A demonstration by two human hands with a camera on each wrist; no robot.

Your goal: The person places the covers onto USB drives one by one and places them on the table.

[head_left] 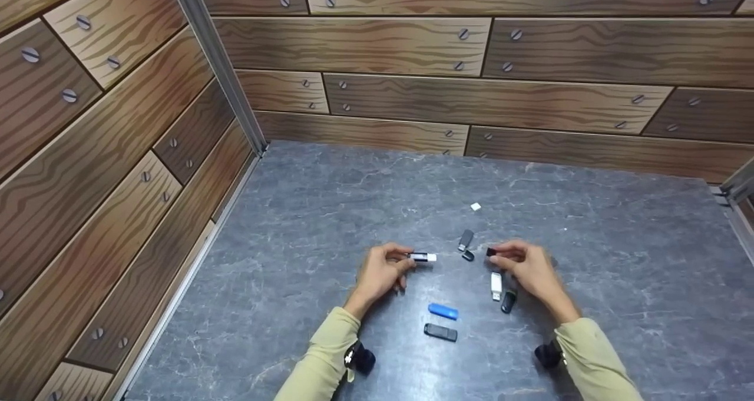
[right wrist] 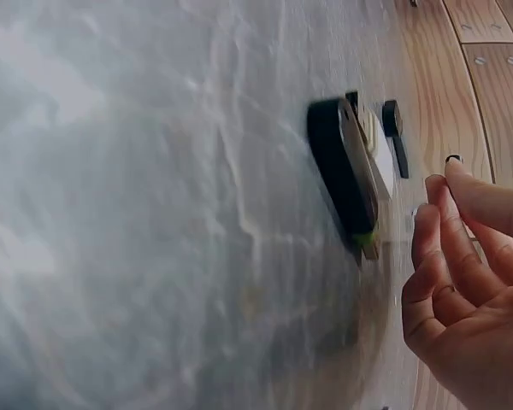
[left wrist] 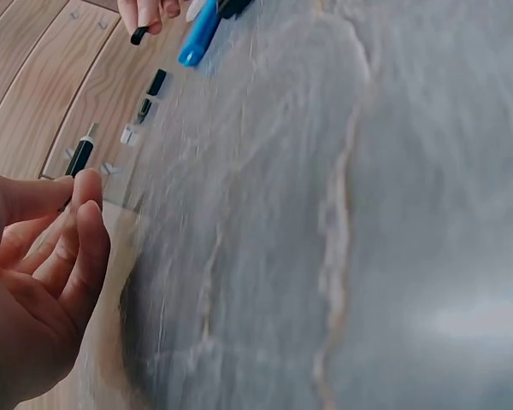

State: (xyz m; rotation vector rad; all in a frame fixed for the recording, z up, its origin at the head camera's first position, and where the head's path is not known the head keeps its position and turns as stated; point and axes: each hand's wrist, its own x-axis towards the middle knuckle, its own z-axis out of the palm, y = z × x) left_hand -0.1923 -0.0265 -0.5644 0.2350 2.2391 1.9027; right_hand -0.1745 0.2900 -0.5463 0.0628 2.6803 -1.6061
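In the head view my left hand (head_left: 380, 269) pinches a black USB stick (head_left: 420, 257) between thumb and fingers, its bare plug pointing right. The left wrist view shows the same USB stick (left wrist: 80, 157) standing out past the fingertips, above the table. Across a gap, my right hand (head_left: 528, 268) pinches a small black cap (head_left: 490, 252) at its fingertips. Only a bit of that cap (right wrist: 453, 159) shows over the thumb in the right wrist view. Between the hands lies a dark grey USB stick (head_left: 466, 239), with a black cap (head_left: 468, 255) at its plug end.
Below the right hand lie a white USB stick (head_left: 496, 285) and a black one (head_left: 509, 301). Nearer the front are a blue stick (head_left: 443, 311) and another black stick (head_left: 440, 332). A small white piece (head_left: 476, 206) lies farther back. Wood-patterned walls (head_left: 377, 47) border the grey table (head_left: 330, 195).
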